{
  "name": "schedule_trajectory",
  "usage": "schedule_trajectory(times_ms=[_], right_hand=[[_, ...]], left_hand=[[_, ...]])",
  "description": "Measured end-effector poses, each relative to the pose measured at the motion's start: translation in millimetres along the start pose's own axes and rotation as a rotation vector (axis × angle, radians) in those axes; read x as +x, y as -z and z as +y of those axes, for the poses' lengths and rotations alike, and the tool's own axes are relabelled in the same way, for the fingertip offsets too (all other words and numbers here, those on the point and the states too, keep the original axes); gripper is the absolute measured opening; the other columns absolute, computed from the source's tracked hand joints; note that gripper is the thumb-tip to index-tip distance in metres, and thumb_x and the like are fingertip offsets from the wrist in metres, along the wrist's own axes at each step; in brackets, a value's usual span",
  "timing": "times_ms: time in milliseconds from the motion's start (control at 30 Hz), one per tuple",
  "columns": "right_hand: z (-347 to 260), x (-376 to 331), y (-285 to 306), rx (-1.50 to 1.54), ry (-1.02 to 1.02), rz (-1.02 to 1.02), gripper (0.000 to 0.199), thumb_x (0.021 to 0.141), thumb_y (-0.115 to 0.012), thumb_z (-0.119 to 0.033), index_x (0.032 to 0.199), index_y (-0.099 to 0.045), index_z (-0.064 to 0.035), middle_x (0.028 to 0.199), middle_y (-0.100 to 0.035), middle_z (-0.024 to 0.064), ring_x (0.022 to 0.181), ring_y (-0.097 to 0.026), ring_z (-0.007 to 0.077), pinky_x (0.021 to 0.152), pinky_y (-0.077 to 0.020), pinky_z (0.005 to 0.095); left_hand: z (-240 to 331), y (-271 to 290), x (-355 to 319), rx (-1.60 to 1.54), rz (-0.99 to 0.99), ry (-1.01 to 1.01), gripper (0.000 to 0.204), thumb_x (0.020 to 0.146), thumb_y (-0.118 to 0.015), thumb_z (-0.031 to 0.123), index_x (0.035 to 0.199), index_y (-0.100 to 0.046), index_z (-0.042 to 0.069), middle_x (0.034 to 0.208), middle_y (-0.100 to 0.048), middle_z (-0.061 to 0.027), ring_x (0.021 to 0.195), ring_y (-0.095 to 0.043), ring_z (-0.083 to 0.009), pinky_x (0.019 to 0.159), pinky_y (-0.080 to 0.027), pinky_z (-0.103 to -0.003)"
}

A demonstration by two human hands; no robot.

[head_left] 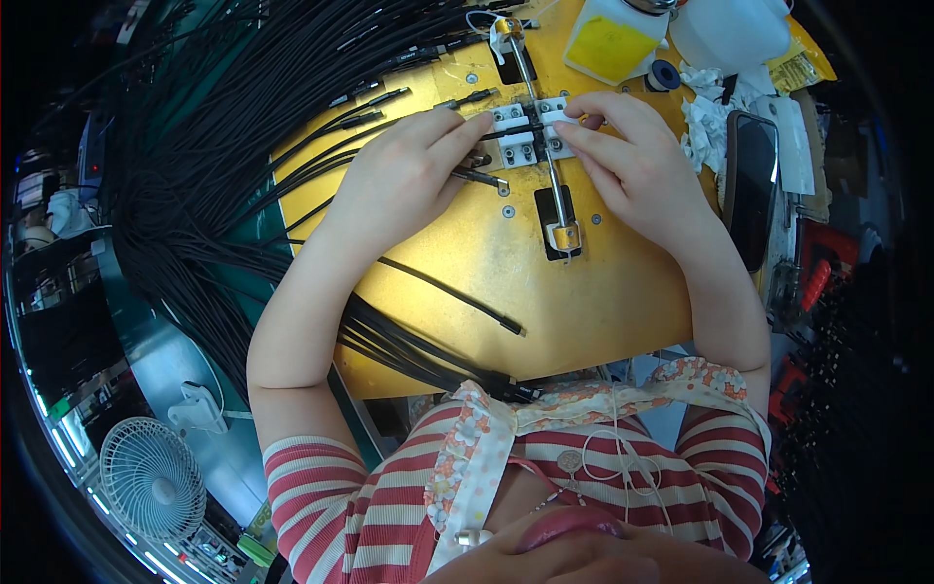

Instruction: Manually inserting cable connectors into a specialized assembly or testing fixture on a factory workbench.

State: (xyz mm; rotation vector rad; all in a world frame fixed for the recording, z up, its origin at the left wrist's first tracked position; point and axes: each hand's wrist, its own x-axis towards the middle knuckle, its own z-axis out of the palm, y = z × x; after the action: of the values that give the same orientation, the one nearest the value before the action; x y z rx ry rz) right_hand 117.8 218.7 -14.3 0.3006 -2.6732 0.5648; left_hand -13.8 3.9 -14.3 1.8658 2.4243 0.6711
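Note:
A small fixture sits on the gold work plate (pixel 443 297), with a left white block (pixel 515 151) and a right white block (pixel 562 148) either side of a metal rod (pixel 556 185). Across the blocks lies the end of a black cable (pixel 506 133). My left hand (pixel 399 180) is closed on this cable just left of the fixture, its fingertips by the left block. Another cable's metal-tipped connector (pixel 484 177) pokes out beneath that hand. At the right block, the fingers of my right hand (pixel 632 161) are pinched together; whatever is between them is hidden.
A large bundle of black cables (pixel 185 195) fans over the left side; more cable ends (pixel 428 360) lie near the front edge. Behind stand a white bottle with a yellow label (pixel 608 44) and a spool (pixel 664 76). A phone (pixel 750 185) lies right, a fan (pixel 154 477) lower left.

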Motion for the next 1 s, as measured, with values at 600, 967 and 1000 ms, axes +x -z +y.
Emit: schedule_trajectory(times_ms=[600,967,1000], right_hand=[[-21.9,5.6,3.7,0.56,0.024,0.044,0.024,0.074,-0.072,-0.005,0.097,-0.066,-0.003,0.09,-0.062,0.008,0.083,-0.06,0.026,0.073,-0.0477,0.0356],[-33.4,10.5,-1.2,0.463,0.174,0.12,0.02,0.071,-0.071,0.0,0.089,-0.065,-0.0028,0.086,-0.063,0.0093,0.081,-0.062,0.0269,0.072,-0.0505,0.0341],[-28.1,10.6,10.1,0.498,0.091,0.113,0.018,0.071,-0.071,0.002,0.087,-0.065,-0.002,0.084,-0.063,0.0095,0.079,-0.062,0.0264,0.07,-0.0508,0.0332]], left_hand=[[20.2,44.9,-6.3,-0.45,-0.201,-0.006,0.022,0.071,-0.067,0.002,0.094,-0.065,-0.001,0.073,-0.057,-0.0124,0.064,-0.058,-0.0284,0.057,-0.048,-0.034],[40.8,30.7,-8.8,-0.191,-0.093,0.048,0.03,0.074,-0.068,0.006,0.103,-0.063,0.002,0.075,-0.057,-0.0105,0.067,-0.06,-0.0267,0.06,-0.05,-0.036],[41.2,30.2,-7.5,-0.196,-0.023,0.066,0.032,0.074,-0.069,0.005,0.105,-0.063,0.002,0.075,-0.057,-0.0099,0.066,-0.06,-0.026,0.06,-0.05,-0.036]])
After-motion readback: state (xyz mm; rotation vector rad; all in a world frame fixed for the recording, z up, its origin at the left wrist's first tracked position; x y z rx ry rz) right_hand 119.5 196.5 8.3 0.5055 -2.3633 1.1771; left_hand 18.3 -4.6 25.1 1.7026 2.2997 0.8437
